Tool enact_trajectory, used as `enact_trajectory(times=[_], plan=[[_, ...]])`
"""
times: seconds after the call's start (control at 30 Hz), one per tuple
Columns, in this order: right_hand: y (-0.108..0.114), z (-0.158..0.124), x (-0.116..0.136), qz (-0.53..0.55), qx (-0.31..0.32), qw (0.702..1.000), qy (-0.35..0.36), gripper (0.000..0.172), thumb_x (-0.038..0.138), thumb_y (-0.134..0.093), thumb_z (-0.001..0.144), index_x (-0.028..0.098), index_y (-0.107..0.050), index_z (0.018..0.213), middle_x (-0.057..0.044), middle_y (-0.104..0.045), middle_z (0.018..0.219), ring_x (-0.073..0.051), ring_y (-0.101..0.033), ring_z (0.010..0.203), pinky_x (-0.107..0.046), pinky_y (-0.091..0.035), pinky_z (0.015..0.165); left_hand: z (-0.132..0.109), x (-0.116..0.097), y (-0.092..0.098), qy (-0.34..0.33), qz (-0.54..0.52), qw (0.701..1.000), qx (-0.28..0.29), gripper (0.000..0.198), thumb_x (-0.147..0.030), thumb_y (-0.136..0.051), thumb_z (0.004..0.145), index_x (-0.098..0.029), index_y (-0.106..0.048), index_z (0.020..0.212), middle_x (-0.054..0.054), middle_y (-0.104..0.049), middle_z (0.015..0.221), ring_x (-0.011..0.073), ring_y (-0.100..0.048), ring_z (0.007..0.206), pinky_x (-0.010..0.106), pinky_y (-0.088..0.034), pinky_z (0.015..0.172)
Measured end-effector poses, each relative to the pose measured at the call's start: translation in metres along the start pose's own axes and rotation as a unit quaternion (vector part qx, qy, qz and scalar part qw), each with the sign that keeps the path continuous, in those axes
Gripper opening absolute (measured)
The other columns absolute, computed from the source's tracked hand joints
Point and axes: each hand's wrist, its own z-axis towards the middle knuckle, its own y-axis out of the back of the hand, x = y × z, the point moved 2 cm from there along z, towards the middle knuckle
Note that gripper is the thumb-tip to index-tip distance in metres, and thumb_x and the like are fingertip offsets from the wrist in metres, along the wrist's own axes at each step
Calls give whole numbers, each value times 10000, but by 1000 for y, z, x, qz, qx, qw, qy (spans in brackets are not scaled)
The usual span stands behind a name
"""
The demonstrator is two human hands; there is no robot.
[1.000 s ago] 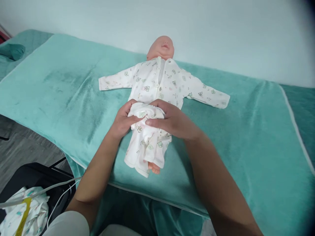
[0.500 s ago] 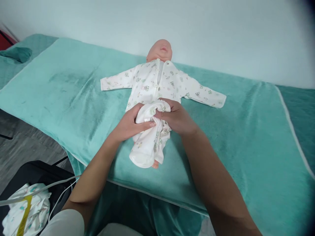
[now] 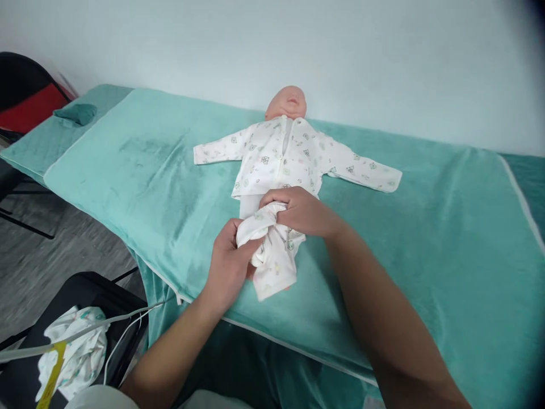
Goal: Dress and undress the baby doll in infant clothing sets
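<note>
A baby doll (image 3: 286, 104) lies on its back, dressed in a white printed long-sleeved shirt (image 3: 266, 159) with both sleeves spread wide. Over its lower body, white printed baby pants (image 3: 276, 267) are bunched up, with one leg hanging toward me. My left hand (image 3: 229, 255) grips the bunched cloth on the left, its thumb on top. My right hand (image 3: 304, 211) is closed on the upper edge of the pants, just below the shirt hem. A bit of the doll's skin shows beside the cloth; most of its legs are hidden.
A green velvety cover (image 3: 162, 165) is spread over the table, which stands against a white wall (image 3: 383, 68). At lower left, a black chair (image 3: 91, 287) bears a crumpled printed cloth (image 3: 80, 352). White cables (image 3: 128, 316) with a yellow tag cross there. Another chair (image 3: 29, 102) stands far left.
My left hand has shifted down relative to the doll, and the gathered pants with it. The hanging leg has swung right. White material now shows below the shirt hem. The view has tilted and moved left.
</note>
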Motion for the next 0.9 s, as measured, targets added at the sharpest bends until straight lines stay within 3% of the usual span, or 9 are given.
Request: enact_trajectory(times=[0.13,0.3,0.47,0.6,0.9], plan=[[0,-1,2,-37,62,997,4,331,110,-512,646,202,-741,867,7,-768,920,-178,-676,880,-273,-463,789,-19,7,4,31,-33,999,1,317,-353,-835,773,-177,-572,766,-53,-569,646,77,-490,591,194,-392,561],[2,-3,6,-67,96,993,21,273,135,-538,671,200,-739,844,-7,-762,910,-176,-659,844,-279,-454,766,-35,14,4,27,-84,996,5,342,-344,-877,735,-155,-594,706,-33,-583,706,72,-492,667,189,-410,640],[-1,-1,5,-117,99,986,60,144,158,-588,702,199,-702,779,-24,-735,890,-187,-632,845,-312,-433,802,-62,15,-6,77,-152,981,-92,281,-353,-871,748,-166,-673,818,3,-669,837,114,-573,807,217,-473,754],[-4,-1,0,-162,107,978,79,80,190,-659,723,206,-707,785,-22,-737,896,-197,-624,861,-330,-421,841,-82,19,-8,126,-191,966,-120,287,-379,-859,763,-171,-694,869,29,-698,889,145,-606,844,255,-497,792],[-12,-6,-2,-229,122,963,72,47,185,-725,764,202,-764,786,-36,-754,852,-214,-618,866,-329,-416,798,-79,54,12,155,-221,951,-149,297,-380,-852,751,-161,-770,936,46,-701,898,155,-609,835,252,-478,769]])
